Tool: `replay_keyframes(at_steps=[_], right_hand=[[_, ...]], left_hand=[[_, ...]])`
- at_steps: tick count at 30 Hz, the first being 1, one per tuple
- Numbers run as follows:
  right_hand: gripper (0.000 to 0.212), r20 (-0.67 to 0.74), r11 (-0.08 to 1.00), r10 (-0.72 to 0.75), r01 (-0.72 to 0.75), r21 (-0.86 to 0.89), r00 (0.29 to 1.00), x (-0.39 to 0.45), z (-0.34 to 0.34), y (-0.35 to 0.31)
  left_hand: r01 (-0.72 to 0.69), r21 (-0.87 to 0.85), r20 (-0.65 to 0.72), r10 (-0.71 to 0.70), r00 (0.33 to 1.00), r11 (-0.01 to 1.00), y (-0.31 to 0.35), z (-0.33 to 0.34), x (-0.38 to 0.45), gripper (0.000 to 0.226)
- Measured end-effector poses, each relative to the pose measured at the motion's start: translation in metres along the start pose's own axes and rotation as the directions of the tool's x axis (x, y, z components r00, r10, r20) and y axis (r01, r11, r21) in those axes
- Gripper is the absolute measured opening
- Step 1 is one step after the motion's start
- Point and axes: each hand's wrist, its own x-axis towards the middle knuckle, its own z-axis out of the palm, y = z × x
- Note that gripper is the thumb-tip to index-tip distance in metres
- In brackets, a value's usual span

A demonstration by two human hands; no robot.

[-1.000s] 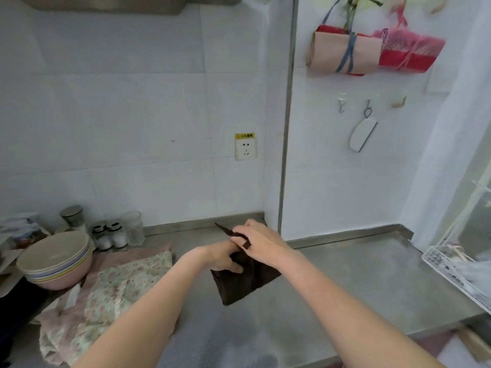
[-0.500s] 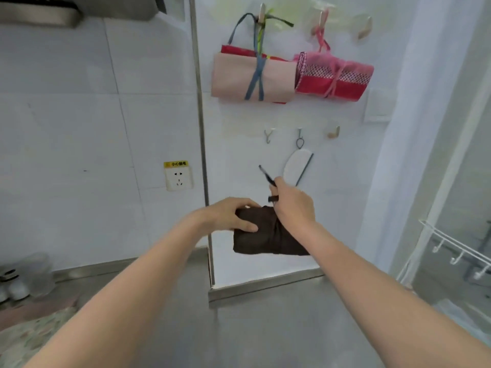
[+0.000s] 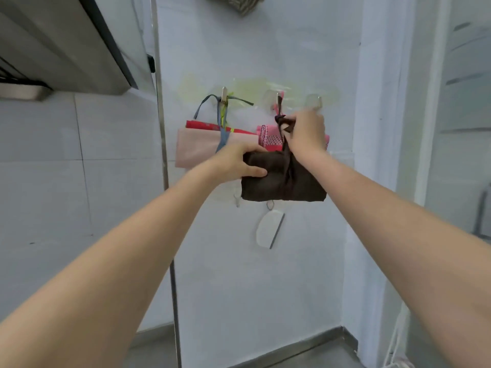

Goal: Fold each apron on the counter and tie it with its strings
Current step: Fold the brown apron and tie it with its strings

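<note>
A folded dark brown apron (image 3: pixel 276 179) is held up in the air in front of the white wall. My left hand (image 3: pixel 239 162) grips its left end, thumb in front. My right hand (image 3: pixel 305 132) pinches the apron's brown string loop (image 3: pixel 283 123) and holds it up near the right wall hook (image 3: pixel 317 102), which carries nothing. Behind the bundle hang a folded beige apron (image 3: pixel 198 147) tied with a blue string on the left hook (image 3: pixel 224 92), and a pink and red apron (image 3: pixel 269 138) on the middle hook (image 3: pixel 277 98).
A white oval object (image 3: pixel 267 231) hangs on the wall below the aprons. A metal corner strip (image 3: pixel 166 166) runs down the wall at left, with a range hood (image 3: pixel 66 49) at the upper left. The steel counter (image 3: pixel 305 353) shows at the bottom.
Both hands have lifted the brown bundle from the counter up to the wall hooks. The view has tilted upward, so the counter items at left have left the frame.
</note>
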Motion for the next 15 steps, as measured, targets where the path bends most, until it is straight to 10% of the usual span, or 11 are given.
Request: replay_keyframes(at_steps=[4,15], right_hand=[[0.022,0.010,0.875,0.261,-0.241,0.420,0.965,0.051,-0.010,0.015],[0.018,0.079,0.992,0.073,-0.081,0.098,0.994,0.146,0.032,0.015]], left_hand=[[-0.029,0.147,-0.077,0.040,0.996,0.989,0.011,0.005,0.052,0.043],[0.045,0.263,-0.244,0.021,0.970,0.964,0.001,-0.005,0.126,0.037]])
